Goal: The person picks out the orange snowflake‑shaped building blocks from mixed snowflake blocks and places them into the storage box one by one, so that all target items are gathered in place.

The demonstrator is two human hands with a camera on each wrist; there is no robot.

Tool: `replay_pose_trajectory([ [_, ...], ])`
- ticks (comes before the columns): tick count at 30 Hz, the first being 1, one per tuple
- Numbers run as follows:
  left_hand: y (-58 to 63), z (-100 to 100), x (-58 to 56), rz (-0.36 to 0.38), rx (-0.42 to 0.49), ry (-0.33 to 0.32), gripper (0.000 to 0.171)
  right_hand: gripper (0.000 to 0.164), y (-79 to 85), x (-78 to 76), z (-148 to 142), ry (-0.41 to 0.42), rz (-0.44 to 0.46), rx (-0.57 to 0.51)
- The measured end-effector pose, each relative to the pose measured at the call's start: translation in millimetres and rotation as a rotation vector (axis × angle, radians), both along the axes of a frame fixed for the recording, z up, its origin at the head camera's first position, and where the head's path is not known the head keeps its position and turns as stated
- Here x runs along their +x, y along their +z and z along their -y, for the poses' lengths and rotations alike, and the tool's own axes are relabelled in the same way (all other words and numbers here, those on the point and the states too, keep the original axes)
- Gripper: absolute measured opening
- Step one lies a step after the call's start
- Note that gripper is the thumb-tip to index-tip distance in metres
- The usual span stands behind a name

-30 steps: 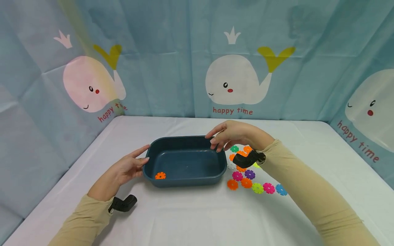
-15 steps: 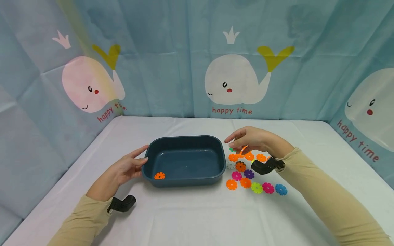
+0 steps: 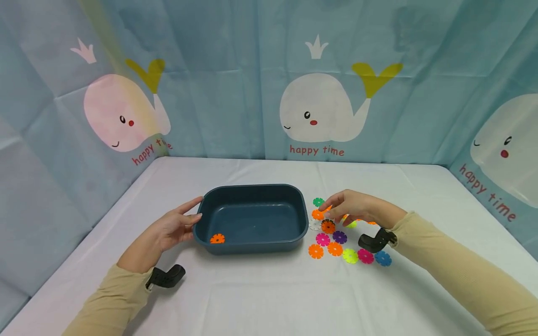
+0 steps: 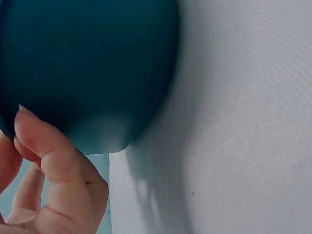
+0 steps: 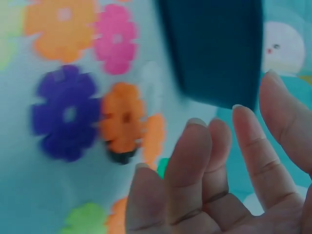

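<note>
A dark blue rectangular tub (image 3: 256,224) stands mid-table in the head view, with one orange flower-shaped disc (image 3: 217,238) inside at its front left. My left hand (image 3: 170,228) holds the tub's left end, thumb at the rim and other fingers against the outer wall. In the left wrist view, fingertips (image 4: 34,126) touch that wall. Right of the tub, my right hand (image 3: 353,207) hovers over several notched plastic discs, its fingers loosely bent and nothing between them. An orange disc (image 3: 328,227) overlaps a dark one. A purple disc (image 5: 68,112) shows nearby in the right wrist view.
Pink (image 3: 365,256), yellow (image 3: 350,255) and blue (image 3: 383,258) discs lie at the front of the group, and a green disc (image 3: 318,202) at the back. A white cloth covers the table (image 3: 260,298). A whale-print curtain (image 3: 218,93) hangs behind.
My right hand has moved from over the tub's right rim rightward and down to the loose discs. My left hand and the tub have stayed almost still.
</note>
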State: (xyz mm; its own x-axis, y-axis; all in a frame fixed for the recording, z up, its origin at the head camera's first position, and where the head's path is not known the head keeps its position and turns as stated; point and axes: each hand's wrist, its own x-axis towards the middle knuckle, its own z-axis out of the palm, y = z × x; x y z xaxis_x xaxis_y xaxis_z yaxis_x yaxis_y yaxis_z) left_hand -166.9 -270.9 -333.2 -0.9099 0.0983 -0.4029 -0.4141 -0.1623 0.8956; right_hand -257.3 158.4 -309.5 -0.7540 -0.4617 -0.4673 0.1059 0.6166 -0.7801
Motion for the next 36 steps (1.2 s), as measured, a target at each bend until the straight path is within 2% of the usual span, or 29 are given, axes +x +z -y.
replay_pose_trajectory([
  [6, -1.0, 0.1, -0.2, -0.001, -0.018, 0.005, 0.072, 0.035, -14.4, 0.6, -2.3, 0.006, -0.053, 0.043],
  [13, -1.2, -1.7, -1.9, -0.008, -0.03, 0.005, 0.072, 0.027, -28.5, -0.7, -6.5, 0.077, -0.117, 0.067],
  [20, 0.0, -0.9, -2.5, -0.003, -0.035, 0.013, 0.072, 0.024, -31.8, -0.6, -4.8, 0.111, -0.188, 0.119],
  [36, 0.5, -1.6, 0.0, -0.005, -0.042, 0.019, 0.073, 0.023, -37.7, -3.4, -2.3, 0.122, -0.22, 0.168],
])
